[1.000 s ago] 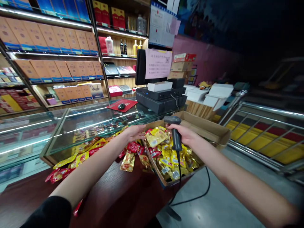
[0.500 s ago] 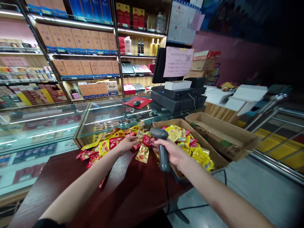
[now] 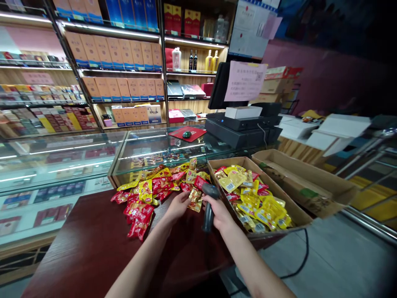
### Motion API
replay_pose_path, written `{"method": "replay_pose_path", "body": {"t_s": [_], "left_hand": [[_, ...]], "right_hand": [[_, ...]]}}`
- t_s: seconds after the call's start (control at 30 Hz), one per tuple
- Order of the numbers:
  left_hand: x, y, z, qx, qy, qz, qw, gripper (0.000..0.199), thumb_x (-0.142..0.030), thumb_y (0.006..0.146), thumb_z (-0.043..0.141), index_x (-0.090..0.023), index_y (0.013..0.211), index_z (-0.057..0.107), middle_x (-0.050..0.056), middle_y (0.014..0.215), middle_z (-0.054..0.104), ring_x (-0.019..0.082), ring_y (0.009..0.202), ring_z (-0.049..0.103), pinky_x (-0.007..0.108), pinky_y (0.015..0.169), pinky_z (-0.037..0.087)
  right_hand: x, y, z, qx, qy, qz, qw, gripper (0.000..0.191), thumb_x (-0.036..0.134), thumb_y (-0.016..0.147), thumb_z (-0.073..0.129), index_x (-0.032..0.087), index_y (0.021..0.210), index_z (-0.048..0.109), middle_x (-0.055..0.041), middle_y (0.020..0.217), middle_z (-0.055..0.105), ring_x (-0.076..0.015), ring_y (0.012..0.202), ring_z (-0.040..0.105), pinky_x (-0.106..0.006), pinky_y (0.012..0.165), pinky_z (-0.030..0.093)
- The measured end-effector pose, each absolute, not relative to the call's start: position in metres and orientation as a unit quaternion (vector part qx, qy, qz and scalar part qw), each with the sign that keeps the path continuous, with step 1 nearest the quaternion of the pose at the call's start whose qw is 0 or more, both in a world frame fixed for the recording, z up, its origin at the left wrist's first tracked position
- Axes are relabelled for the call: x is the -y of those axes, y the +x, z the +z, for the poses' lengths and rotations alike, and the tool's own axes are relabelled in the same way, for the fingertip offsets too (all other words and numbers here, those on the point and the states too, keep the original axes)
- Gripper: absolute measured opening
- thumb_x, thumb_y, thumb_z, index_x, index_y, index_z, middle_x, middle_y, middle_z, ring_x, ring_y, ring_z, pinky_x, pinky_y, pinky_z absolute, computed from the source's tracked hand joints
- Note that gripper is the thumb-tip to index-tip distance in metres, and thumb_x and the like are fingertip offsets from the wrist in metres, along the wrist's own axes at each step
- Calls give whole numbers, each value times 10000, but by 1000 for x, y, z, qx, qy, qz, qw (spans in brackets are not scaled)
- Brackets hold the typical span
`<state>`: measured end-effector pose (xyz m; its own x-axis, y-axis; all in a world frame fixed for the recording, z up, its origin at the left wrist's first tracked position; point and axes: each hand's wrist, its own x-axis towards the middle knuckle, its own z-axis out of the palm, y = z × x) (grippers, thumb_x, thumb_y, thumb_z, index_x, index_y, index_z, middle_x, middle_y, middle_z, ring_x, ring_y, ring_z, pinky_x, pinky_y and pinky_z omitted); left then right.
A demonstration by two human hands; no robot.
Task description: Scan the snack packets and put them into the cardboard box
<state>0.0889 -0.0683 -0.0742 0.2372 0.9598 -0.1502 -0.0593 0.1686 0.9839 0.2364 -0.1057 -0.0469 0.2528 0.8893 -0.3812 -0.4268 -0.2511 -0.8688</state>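
Observation:
My right hand [image 3: 218, 212] is wrapped round the handle of a dark grey barcode scanner [image 3: 208, 215], whose head points away from me above the counter. Beside it, my left hand [image 3: 178, 207] has its fingers closed at the left edge of a gold snack packet [image 3: 195, 200]. The fingertips partly hide that edge. Just beyond both hands spreads a loose heap of red and yellow snack packets [image 3: 161, 184]. On the right, an open cardboard box [image 3: 281, 191] holds many yellow, gold and red packets.
Another open cardboard box [image 3: 338, 182] stands right of the filled one. Behind the heap runs a glass display counter [image 3: 139, 151] with a mouse [image 3: 186, 134] and a checkout terminal [image 3: 242, 130]. The scanner's cable hangs below. Dark wooden tabletop [image 3: 93, 240] lies to the left.
My left hand has come back from the heap to the gold packet's edge. The scanner has been drawn nearer and lower, beside that packet. The view has shifted slightly left.

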Motion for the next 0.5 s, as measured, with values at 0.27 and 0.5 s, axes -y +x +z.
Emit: {"method": "replay_pose_path", "body": {"t_s": [0.27, 0.5], "left_hand": [[83, 73, -80, -440, 508, 416, 613, 502, -302, 720, 713, -158, 1185, 590, 103, 1119, 664, 228, 1023, 620, 318, 879, 480], [90, 36, -74, -479, 409, 443, 638, 456, -285, 677, 742, -165, 1097, 608, 86, 1031, 677, 188, 818, 662, 275, 685, 534]], "right_hand": [[111, 216, -52, 234, -490, 616, 571, 229, 179, 592, 712, 160, 817, 679, -33, 774, 715, -169, 754, 678, -259, 691, 540], [117, 195, -25, 331, -412, 675, 515, 239, 198, 593, 724, 163, 827, 690, -72, 1005, 705, -215, 949, 661, -306, 833, 518]]}}
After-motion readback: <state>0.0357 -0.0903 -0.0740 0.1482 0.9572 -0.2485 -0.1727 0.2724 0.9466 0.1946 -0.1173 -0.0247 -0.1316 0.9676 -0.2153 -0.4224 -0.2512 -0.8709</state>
